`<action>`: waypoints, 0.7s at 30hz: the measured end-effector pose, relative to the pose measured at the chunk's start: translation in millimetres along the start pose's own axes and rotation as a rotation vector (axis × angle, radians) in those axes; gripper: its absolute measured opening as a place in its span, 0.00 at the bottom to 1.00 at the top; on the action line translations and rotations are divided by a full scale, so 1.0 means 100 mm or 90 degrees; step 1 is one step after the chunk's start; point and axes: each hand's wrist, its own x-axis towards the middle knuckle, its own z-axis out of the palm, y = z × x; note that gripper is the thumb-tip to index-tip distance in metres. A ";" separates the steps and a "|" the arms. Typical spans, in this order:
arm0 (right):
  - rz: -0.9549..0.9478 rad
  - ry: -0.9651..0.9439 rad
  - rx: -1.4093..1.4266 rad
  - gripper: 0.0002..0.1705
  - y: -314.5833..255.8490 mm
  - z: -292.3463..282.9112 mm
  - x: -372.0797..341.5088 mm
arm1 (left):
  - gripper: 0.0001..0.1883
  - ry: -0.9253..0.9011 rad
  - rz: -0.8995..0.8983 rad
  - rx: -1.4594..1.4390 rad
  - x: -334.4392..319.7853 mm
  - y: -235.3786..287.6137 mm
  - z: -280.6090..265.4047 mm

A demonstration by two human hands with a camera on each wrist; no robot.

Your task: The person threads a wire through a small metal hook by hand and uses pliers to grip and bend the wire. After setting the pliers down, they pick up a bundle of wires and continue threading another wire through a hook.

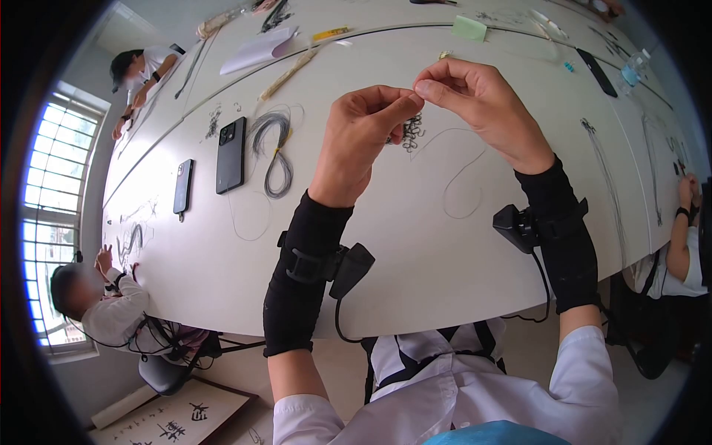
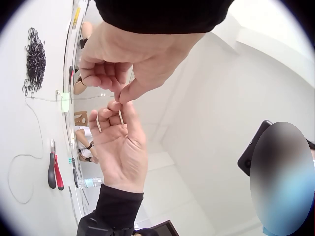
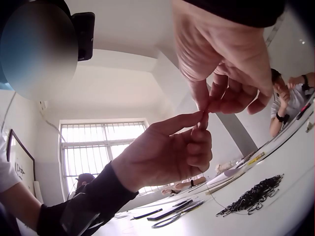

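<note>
My left hand (image 1: 352, 141) and right hand (image 1: 482, 104) meet fingertip to fingertip above the white table. Thumb and forefinger are pinched together on each. A thin grey wire (image 2: 42, 100) runs up from the table to the left hand's fingertips; in the head view its loose curl (image 1: 445, 194) lies below the hands. Whatever sits right between the fingertips is too small to make out. Behind the hands lies a heap of small dark metal hooks (image 3: 251, 196), partly covered by the left hand in the head view. Pliers (image 2: 59, 174) with red and black handles lie near the wire.
To the left are a tied coil of grey wire (image 1: 278, 159) and two phones, one larger (image 1: 231, 156) and one smaller (image 1: 183, 185). Farther back lie white paper (image 1: 259, 50) and a green note (image 1: 469, 28). A bottle (image 1: 633, 72) stands far right. Other people sit around the table.
</note>
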 end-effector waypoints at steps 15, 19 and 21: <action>0.137 -0.155 0.230 0.23 -0.07 0.17 -0.05 | 0.06 -0.095 0.090 -0.147 -0.04 0.27 -0.10; 0.111 -0.018 0.576 0.19 -0.11 -0.13 0.02 | 0.07 -0.185 0.097 0.023 -0.08 0.46 -0.40; 0.061 0.042 0.601 0.16 -0.09 -0.42 0.04 | 0.08 -0.119 0.105 0.175 -0.13 0.59 -0.63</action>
